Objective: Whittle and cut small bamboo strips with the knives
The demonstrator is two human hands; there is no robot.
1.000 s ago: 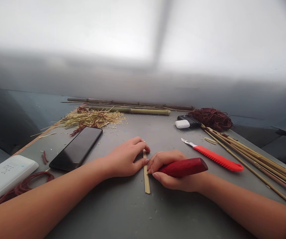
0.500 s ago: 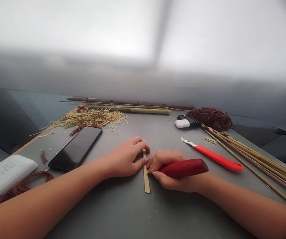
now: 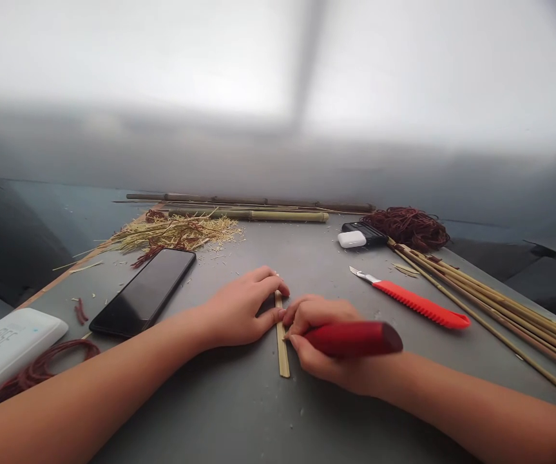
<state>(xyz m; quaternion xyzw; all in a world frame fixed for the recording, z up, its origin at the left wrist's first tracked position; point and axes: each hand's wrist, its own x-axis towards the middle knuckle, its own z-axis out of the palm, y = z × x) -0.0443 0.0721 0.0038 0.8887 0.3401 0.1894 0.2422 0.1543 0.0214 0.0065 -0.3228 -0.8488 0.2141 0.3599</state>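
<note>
A flat, pale bamboo strip (image 3: 283, 357) lies lengthwise on the grey table. My left hand (image 3: 246, 306) is closed on its far part, fingers over the far end and thumb along the side, pressing it down. In my right hand (image 3: 319, 335) is a carving tool with a thick dark red wooden handle (image 3: 355, 338), gripped close to its working end. That end meets the strip just below my left thumb; its blade is mostly hidden by my fingers. To the right lies a craft knife (image 3: 417, 303) with a red grip and bare blade.
A black phone (image 3: 145, 290), white power bank (image 3: 21, 345) and brown cord (image 3: 48, 367) lie left. Shavings (image 3: 185, 232) and bamboo poles (image 3: 287, 216) are at the back. Right are a white earphone case (image 3: 352, 240), brown cord bundle (image 3: 410, 227) and bamboo sticks (image 3: 495, 296).
My right hand has lowered and tilted slightly, and the red handle's butt end has swung down toward me. My left hand and the strip keep their places; the view has shifted slightly.
</note>
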